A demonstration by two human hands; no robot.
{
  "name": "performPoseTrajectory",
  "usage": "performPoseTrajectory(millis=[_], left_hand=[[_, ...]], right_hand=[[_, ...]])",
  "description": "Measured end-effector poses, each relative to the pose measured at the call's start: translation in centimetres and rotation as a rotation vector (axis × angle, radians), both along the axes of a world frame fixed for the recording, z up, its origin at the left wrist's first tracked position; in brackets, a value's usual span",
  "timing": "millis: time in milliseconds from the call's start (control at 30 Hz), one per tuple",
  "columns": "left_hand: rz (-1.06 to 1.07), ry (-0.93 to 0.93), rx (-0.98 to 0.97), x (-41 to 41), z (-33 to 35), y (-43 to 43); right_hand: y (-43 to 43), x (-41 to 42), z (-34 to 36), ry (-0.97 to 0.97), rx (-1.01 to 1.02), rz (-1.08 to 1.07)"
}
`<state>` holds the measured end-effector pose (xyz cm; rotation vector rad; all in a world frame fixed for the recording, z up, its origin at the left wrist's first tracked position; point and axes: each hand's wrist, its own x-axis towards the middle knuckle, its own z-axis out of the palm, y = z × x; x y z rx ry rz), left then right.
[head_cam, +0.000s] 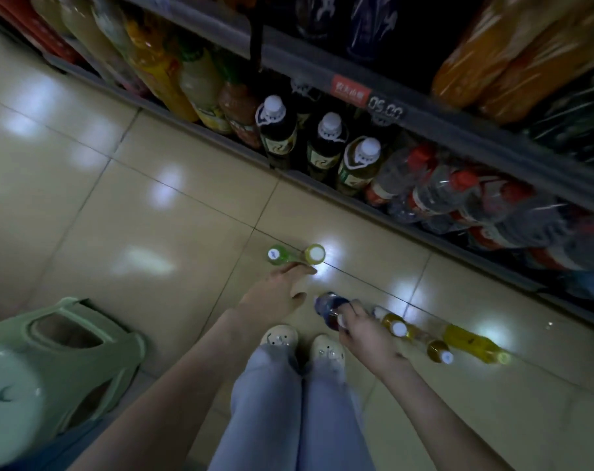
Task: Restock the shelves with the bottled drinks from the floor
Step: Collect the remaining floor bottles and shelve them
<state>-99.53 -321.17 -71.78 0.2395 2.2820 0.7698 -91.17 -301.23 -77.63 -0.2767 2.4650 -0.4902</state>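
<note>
Pale green stool [50,351] is seen lower left. A dark bottle [329,305] is gripped by the right hand [363,334]; the left hand [275,294] is held slack, fingers spread, close to two green bottles [278,255] on the floor [152,198]. Yellow bottles [399,329] are stood rightward. White-capped bottles [329,130] are ranged on the bottom shelf [309,176].

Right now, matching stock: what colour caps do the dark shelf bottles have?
White caps, clearest in head view.

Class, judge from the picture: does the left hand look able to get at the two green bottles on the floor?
Likely yes: the open left hand is right beside the green bottles, nothing lies between them, and the right hand holds a dark bottle.
</note>
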Motion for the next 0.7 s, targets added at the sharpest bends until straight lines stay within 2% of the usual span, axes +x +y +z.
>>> performPoseTrajectory(millis=[67,167,300,367,500,633,700], left_hand=[[-0.14,-0.029,0.029,0.0,4.4,1.2],[-0.376,-0.093,0.087,-0.1,11.5,3.5],[-0.409,-0.064,0.167,-0.9,22.2,7.5],[-0.481,-0.023,0.177,-1.6,27.3,10.1],[-0.499,-0.035,0.279,-2.0,35.2,16.3],[-0.44,-0.151,0.438,0.9,40.5,23.5],[-0.443,-0.172,0.487,3.7,42.4,27.4]], right_hand=[[0.5,0.2,7.2,0.016,-0.14,-0.17],[1.4,0.3,18.3,0.149,-0.343,-0.358],[3.7,1.4,31.6,0.326,-0.499,-0.622],[5.5,2.6,36.7,0.338,-0.559,-0.824],[9.5,5.7,42.7,0.341,-0.609,-1.103],[13.7,9.3,45.7,0.238,-0.795,-1.207],[16.2,11.5,46.5,0.253,-0.881,-1.262]])
